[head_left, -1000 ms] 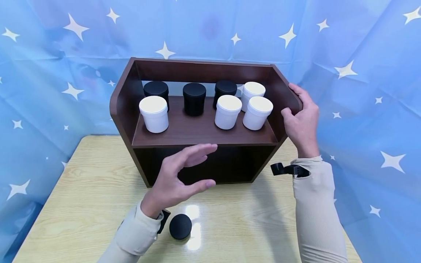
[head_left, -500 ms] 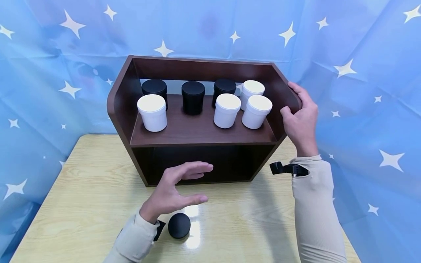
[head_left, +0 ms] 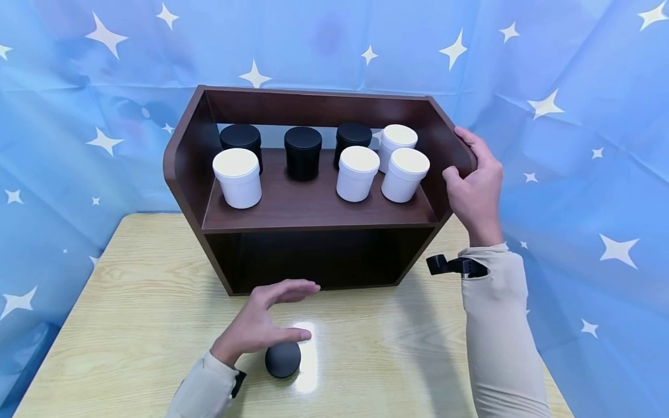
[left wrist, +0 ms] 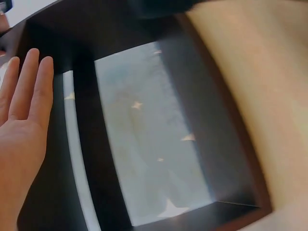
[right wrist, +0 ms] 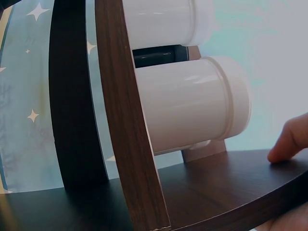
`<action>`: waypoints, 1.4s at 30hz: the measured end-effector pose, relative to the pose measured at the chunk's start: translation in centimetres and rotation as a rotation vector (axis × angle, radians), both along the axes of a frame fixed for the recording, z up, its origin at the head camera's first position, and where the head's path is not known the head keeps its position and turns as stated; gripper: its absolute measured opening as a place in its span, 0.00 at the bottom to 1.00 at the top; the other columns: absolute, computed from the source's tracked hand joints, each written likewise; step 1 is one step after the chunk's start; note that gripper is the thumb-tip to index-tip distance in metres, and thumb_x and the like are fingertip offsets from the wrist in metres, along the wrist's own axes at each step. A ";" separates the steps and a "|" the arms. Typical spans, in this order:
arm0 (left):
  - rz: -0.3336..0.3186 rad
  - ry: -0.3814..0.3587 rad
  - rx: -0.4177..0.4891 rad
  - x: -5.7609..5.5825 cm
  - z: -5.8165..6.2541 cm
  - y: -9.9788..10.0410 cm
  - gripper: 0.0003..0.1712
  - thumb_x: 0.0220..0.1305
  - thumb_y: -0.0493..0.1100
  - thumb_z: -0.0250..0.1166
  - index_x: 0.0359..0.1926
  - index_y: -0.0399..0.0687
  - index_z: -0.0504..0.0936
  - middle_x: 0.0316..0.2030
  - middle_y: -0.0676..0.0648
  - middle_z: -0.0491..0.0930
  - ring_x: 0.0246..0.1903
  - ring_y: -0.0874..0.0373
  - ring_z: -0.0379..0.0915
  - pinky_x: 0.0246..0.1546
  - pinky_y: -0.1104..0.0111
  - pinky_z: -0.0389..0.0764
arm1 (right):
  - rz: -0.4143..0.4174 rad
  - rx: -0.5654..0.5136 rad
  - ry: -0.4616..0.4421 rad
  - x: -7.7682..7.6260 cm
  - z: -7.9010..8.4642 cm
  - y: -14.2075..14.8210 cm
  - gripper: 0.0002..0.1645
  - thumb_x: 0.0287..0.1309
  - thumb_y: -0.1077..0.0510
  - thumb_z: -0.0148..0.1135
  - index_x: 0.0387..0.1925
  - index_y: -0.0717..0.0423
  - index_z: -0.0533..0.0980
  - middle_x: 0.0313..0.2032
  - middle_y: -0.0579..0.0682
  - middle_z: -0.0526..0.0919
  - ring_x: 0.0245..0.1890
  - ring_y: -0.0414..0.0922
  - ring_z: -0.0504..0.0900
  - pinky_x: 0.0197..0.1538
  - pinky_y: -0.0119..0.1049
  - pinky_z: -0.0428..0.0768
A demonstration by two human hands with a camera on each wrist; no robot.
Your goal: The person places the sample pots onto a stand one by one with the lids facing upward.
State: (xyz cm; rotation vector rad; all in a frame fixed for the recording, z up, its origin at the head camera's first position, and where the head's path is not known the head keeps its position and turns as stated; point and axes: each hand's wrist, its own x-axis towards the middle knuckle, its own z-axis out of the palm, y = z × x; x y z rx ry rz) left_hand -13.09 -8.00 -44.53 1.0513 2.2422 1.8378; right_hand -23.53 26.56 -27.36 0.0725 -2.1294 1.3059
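My right hand (head_left: 475,191) grips the right side panel of a dark brown two-level shelf (head_left: 319,216); its thumb shows on the panel in the right wrist view. My left hand (head_left: 256,325) hovers below the shelf's front, fingers straight and thumb apart, holding nothing. Just under its thumb, a black round-topped thing (head_left: 283,361) is on the table; whether it is a jar or only a lid, I cannot tell. In the left wrist view, the left hand's fingers (left wrist: 31,89) extend before the shelf's lower opening.
On the upper level stand white lidded jars, one at left (head_left: 238,180) and others at right (head_left: 357,177), with black jars (head_left: 303,157) behind. A light wooden table (head_left: 141,302) bears the shelf. A blue star-patterned curtain (head_left: 324,46) hangs around it.
My left hand has moved down and slightly left, away from the shelf's upper level and closer to the black round thing. The right hand keeps its grip on the side panel.
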 end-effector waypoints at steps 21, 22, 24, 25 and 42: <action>-0.036 -0.129 -0.186 0.2 -5.1 -2.0 0.39 0.48 0.50 0.81 0.63 0.51 0.78 0.59 0.51 0.82 0.60 0.60 0.79 0.62 0.66 0.78 | 0.007 -0.004 0.026 -0.1 0.0 0.0 0.38 0.51 0.72 0.48 0.62 0.48 0.78 0.62 0.51 0.80 0.44 0.38 0.79 0.43 0.24 0.77; -0.042 -0.130 -0.195 0.3 -5.2 -2.1 0.39 0.48 0.51 0.81 0.63 0.51 0.78 0.59 0.50 0.82 0.60 0.60 0.79 0.62 0.66 0.78 | 0.004 0.000 0.026 -0.1 0.0 0.0 0.38 0.51 0.72 0.48 0.62 0.48 0.78 0.62 0.51 0.80 0.44 0.38 0.79 0.43 0.24 0.77; -0.055 -0.133 -0.216 0.4 -5.4 -2.3 0.40 0.48 0.51 0.81 0.63 0.52 0.78 0.60 0.48 0.82 0.60 0.60 0.79 0.62 0.66 0.78 | 0.002 0.008 0.025 -0.1 0.0 0.0 0.38 0.51 0.72 0.48 0.62 0.47 0.78 0.62 0.50 0.80 0.44 0.38 0.79 0.43 0.24 0.77; -0.062 -0.137 -0.224 0.4 -5.5 -2.4 0.40 0.47 0.52 0.81 0.63 0.53 0.78 0.60 0.48 0.82 0.60 0.58 0.79 0.62 0.66 0.78 | 0.002 0.011 0.023 -0.1 0.0 -0.1 0.38 0.51 0.72 0.48 0.63 0.47 0.78 0.62 0.50 0.80 0.44 0.38 0.79 0.43 0.24 0.77; -0.107 -0.251 -0.304 1.4 -7.0 -2.9 0.45 0.42 0.49 0.83 0.64 0.50 0.77 0.61 0.46 0.81 0.61 0.49 0.78 0.58 0.66 0.80 | 0.012 -0.001 0.026 0.0 -0.1 -0.1 0.38 0.51 0.73 0.48 0.63 0.48 0.78 0.62 0.51 0.80 0.44 0.39 0.80 0.43 0.23 0.78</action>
